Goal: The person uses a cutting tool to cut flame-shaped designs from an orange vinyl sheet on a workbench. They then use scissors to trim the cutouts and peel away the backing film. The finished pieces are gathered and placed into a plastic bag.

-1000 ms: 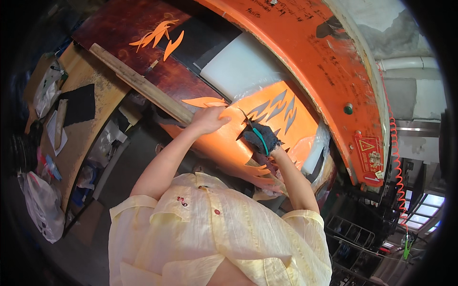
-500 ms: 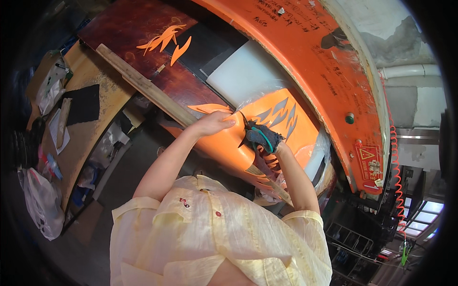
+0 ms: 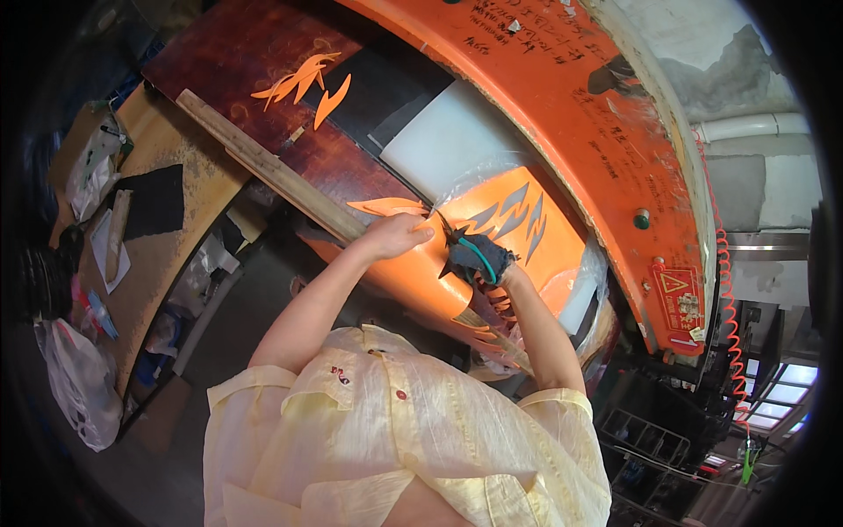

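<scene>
My bare left hand (image 3: 398, 235) pinches the edge of an orange sheet (image 3: 421, 274), thumb on top. The sheet has flame-shaped cut-outs and hangs in a curve over the table's near edge. My right hand (image 3: 479, 259), in a dark glove, is closed around scissors (image 3: 444, 218). Their narrow dark blades point up and left at the sheet, just right of my left thumb; the glove hides most of the handles. A pointed orange strip (image 3: 385, 205) lies just beyond my left hand. Loose flame-shaped orange pieces (image 3: 303, 79) rest farther up the table.
A dark red tabletop (image 3: 237, 53) has a wooden strip (image 3: 272, 167) along its near edge. White sheet material (image 3: 448, 132) lies beyond my hands. A large orange machine frame (image 3: 562, 114) curves over the far side. A side table (image 3: 167, 237) holding clutter stands at left.
My right hand with the scissors has shifted slightly left, closer to my left hand. My left hand has moved slightly and still holds the sheet's edge.
</scene>
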`<move>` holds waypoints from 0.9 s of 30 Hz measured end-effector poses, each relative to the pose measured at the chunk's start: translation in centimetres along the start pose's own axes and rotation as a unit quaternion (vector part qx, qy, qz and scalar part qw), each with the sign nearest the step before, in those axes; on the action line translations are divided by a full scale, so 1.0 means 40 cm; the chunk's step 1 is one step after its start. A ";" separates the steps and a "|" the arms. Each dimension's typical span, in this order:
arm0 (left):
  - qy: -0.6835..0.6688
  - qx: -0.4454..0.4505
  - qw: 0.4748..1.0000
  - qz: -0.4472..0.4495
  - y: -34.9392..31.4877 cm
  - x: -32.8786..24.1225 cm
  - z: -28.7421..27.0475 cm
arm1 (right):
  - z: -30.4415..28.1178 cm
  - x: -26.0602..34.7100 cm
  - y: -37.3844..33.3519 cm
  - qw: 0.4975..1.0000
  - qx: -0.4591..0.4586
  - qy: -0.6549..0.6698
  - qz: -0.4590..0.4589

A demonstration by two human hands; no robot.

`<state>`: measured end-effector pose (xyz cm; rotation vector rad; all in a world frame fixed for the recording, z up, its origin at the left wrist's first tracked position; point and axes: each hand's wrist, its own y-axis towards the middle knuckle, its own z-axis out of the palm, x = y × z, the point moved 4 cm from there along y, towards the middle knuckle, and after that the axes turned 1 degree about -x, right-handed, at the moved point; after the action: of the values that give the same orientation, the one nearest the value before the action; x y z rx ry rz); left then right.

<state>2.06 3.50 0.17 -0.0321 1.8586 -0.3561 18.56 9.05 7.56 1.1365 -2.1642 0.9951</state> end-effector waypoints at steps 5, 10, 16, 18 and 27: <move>0.004 0.015 1.000 0.021 -0.009 -0.011 -0.010 | 0.016 -0.029 0.049 0.999 0.010 -0.033 0.009; 0.095 0.005 0.995 0.001 -0.027 -0.025 -0.014 | 0.032 0.004 0.039 0.983 -0.062 -0.174 0.022; 0.129 -0.082 0.980 0.125 -0.053 -0.066 -0.015 | -0.015 0.081 -0.072 0.963 -0.137 0.060 0.225; 0.125 -0.106 0.975 0.152 -0.062 -0.067 -0.012 | -0.066 0.111 -0.117 0.976 -0.148 -0.014 0.162; 0.174 -0.132 0.959 0.181 -0.043 -0.069 0.031 | -0.687 0.149 -0.436 0.824 -0.566 0.036 -0.009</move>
<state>3.81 2.15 2.85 0.2001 2.1990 0.1544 32.62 21.09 34.98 0.4832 -2.0762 -0.3321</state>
